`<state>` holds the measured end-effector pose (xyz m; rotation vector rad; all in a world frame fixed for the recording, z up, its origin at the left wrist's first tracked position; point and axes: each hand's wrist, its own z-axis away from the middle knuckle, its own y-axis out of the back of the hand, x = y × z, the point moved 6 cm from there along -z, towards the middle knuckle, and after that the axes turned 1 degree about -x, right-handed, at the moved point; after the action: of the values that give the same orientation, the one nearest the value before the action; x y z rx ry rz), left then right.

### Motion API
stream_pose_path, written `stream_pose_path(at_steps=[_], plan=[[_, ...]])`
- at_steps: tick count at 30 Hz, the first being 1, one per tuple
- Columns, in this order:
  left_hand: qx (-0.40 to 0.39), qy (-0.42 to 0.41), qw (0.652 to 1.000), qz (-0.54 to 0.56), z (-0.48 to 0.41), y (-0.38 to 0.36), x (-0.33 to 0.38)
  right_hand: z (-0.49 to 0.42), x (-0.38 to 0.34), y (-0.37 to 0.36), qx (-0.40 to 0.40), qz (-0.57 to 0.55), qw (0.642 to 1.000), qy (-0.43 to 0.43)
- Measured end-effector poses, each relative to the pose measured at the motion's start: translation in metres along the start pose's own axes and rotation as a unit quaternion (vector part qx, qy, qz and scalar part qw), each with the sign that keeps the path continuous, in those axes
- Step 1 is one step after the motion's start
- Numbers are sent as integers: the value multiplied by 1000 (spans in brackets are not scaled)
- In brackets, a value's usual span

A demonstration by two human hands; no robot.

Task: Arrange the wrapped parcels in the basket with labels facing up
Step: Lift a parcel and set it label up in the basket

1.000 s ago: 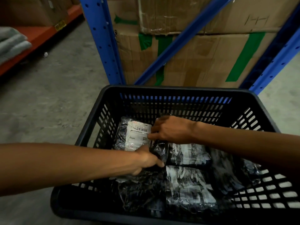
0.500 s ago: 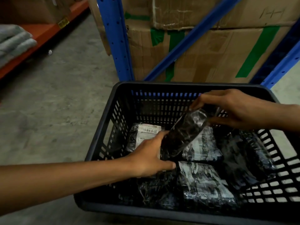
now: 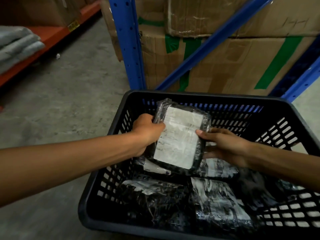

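Plastic wrap: shiny and slippery, so grip it firmly.
Fingers: left hand [image 3: 147, 130] fingers curl around the parcel [image 3: 180, 137] edge; right hand [image 3: 225, 146] pinches the other side.
Parcel: held above the basket [image 3: 204, 96], white label [image 3: 180, 139] up.
Next: lower it flat into a gap, label up.
Others: parcels below [image 3: 220, 203] look crinkly, labels hard to see.

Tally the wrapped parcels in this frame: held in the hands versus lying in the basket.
Held parcel, label up, gripped by left hand and right hand: 1
Parcels lying in the black basket, clearly separable: 4; the dark right side may hide more
Total: 5
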<state>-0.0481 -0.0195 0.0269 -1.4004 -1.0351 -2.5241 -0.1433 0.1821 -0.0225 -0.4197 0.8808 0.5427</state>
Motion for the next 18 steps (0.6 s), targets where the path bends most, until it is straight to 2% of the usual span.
stream_pose_path(at_steps=[3, 5, 7, 10, 13, 14, 16, 18], plan=[[-11, 34, 990, -137, -18, 1, -14, -25, 14, -27, -8, 18, 999, -32], [-89, 68, 972, -205, -28, -7, -25, -42, 28, -47, -8, 81, 995, -61], [-189, 85, 923, -324, -28, -22, -39, -56, 43, -62, -9, 223, 972, -77], [-211, 76, 830, -511, -24, -36, -51, -70, 52, -67, -26, 328, 941, -72], [-212, 40, 806, -551, -16, -40, -37, -69, 47, -57, -51, 385, 918, -78], [-223, 28, 797, -560, -15, -38, -31, -69, 44, -51, -37, 416, 906, -64], [-249, 9, 788, -562, -9, -28, -21, -59, 31, -41, 40, 535, 844, 13], [-272, -36, 772, -573, 7, -17, -14, -28, 20, -46, 84, 607, 777, 148]])
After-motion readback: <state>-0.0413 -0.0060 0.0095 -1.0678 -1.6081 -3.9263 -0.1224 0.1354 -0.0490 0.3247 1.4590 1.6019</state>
